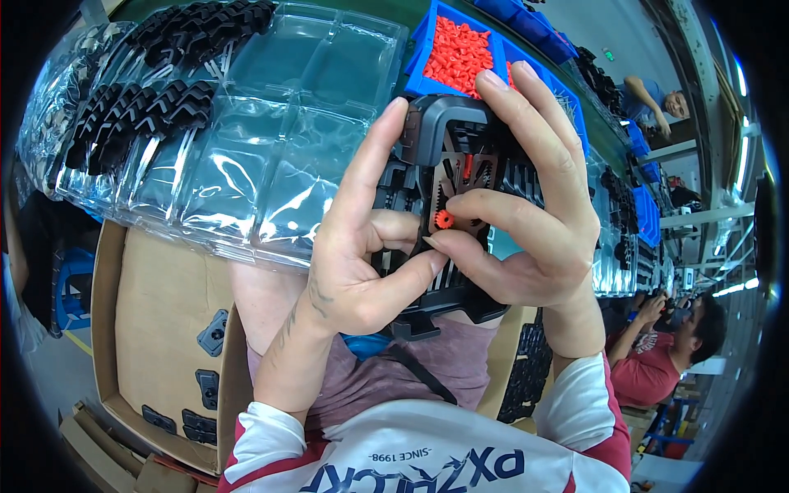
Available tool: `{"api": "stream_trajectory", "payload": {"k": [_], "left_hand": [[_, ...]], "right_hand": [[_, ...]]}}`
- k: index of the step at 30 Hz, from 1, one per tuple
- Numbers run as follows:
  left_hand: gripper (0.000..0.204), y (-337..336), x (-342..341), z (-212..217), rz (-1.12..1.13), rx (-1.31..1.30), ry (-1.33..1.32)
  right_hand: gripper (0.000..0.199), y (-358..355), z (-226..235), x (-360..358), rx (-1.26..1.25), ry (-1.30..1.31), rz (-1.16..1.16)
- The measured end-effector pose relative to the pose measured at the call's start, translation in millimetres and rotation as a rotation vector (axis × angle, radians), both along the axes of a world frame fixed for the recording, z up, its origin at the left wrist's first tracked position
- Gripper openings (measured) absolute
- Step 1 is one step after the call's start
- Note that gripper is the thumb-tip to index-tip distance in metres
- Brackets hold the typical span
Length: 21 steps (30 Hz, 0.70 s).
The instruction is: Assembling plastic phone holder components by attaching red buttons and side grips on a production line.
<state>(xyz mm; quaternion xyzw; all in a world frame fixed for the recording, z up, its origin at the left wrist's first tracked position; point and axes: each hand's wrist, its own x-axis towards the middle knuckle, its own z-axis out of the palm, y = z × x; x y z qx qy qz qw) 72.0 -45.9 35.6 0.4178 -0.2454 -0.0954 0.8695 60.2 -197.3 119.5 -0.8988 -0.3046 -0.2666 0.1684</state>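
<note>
A black plastic housing (427, 141) with an open, slotted middle is held up before my lap. My left hand (345, 275) grips its left side, the thumb pressed along the lower part and the index finger stretched up its edge. Inside sits a small red gear (444, 219), between the thumb and index fingertips of my right hand (542, 234). The other right fingers reach up over the housing's right side. A narrow red piece (468, 167) shows in the housing above the gear. Part of the housing's right side is hidden by my right hand.
Clear plastic trays (238, 172) lie at left, with black parts (140, 115) stacked in them. Behind the housing stands a blue bin (417, 70) of small red pieces (456, 53). A cardboard box (156, 329) with several black parts is lower left. Other people (657, 353) work at right.
</note>
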Motion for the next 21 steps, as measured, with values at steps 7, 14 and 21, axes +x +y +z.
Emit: {"api": "stream_trajectory", "payload": {"k": [7,14,21], "left_hand": [[0.103,-1.4,-3.6,2.2,0.058,0.040,0.071],[0.100,-4.0,-6.9,-4.5,0.188,0.152,-0.096],[0.098,-3.6,-1.0,-10.0,0.287,0.371,-0.396]], "right_hand": [[0.015,-1.5,-3.1,1.3,0.028,0.005,0.018],[0.013,-3.3,0.9,-0.6,0.048,0.064,0.010],[0.014,-8.0,-3.9,0.1,0.051,0.129,-0.017]]}}
